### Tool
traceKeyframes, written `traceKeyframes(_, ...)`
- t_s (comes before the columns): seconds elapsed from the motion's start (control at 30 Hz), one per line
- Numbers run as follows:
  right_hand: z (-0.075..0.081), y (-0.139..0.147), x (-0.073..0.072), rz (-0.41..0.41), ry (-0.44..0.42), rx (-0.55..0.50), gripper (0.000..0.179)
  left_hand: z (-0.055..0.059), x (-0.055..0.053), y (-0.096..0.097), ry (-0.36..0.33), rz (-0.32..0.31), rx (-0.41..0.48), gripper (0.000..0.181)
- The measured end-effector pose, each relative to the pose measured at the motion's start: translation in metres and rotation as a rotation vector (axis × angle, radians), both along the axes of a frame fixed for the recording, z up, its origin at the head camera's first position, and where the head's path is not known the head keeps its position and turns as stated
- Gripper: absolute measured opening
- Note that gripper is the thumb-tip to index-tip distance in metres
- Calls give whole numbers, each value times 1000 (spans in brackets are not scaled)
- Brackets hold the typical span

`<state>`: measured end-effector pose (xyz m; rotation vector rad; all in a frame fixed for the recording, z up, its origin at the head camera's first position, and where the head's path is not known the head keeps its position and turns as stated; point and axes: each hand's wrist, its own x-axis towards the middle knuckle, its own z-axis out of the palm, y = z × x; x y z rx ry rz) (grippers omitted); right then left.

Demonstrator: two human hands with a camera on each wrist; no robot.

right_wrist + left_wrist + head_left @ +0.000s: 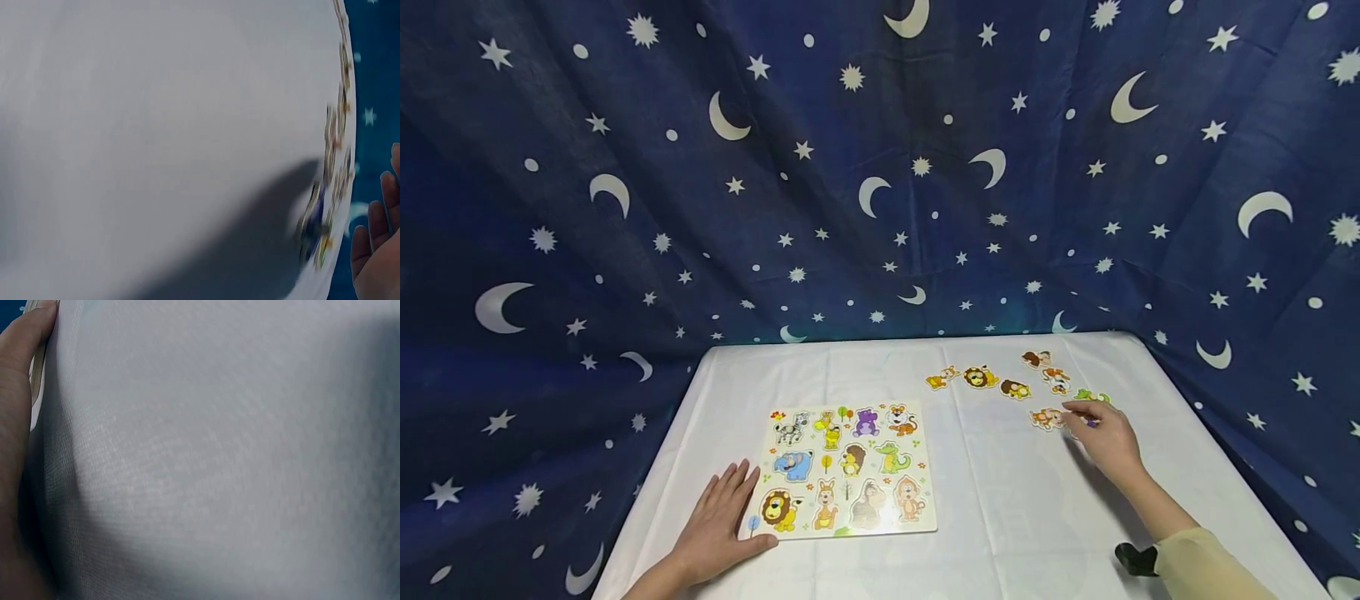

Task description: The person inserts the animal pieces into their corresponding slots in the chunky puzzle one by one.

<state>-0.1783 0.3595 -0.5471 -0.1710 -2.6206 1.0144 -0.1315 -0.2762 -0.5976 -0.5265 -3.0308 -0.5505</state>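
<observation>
A wooden puzzle board (921, 462) with animal pictures lies flat on the table. My left hand (718, 525) rests at its left side, fingers spread along the edge and thumb at the near left corner. In the left wrist view the thumb (28, 334) lies against the board's edge. My right hand (1105, 437) hovers over loose animal pieces at the right, fingers loosely bent. The right wrist view shows its fingers (378, 219) holding nothing, above the pieces. Nearest to it are a monkey piece (1047, 418), a green crocodile piece (1092, 396) and a partly hidden purple piece (312, 228).
Farther back lie a kangaroo piece (942, 378), a lion piece (981, 377), a hedgehog piece (1015, 389), a tiger piece (1056, 381) and a brown piece (1036, 359). A white cloth (1000, 517) covers the table. A dark blue curtain (880, 242) with moons and stars hangs behind.
</observation>
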Motion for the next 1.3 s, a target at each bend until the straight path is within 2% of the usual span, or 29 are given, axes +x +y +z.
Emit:
traceKeyframes(0.27,-3,30,13,-98,-43,21,32,2,1,1,2,3,2,113)
traceKeyframes(0.5,-9,37,19,-135,-91,51,35,2,1,1,17,1,-2,113)
traceKeyframes(0.8,-20,41,23,-169,-184,71,42,-6,0,-2,114,-31,9,112)
traceKeyframes(1.0,-25,41,22,-187,-216,71,43,-7,-1,-2,83,-21,3,113)
traceKeyframes(1.3,-25,38,23,-187,-241,61,43,-4,0,-1,76,-12,6,112)
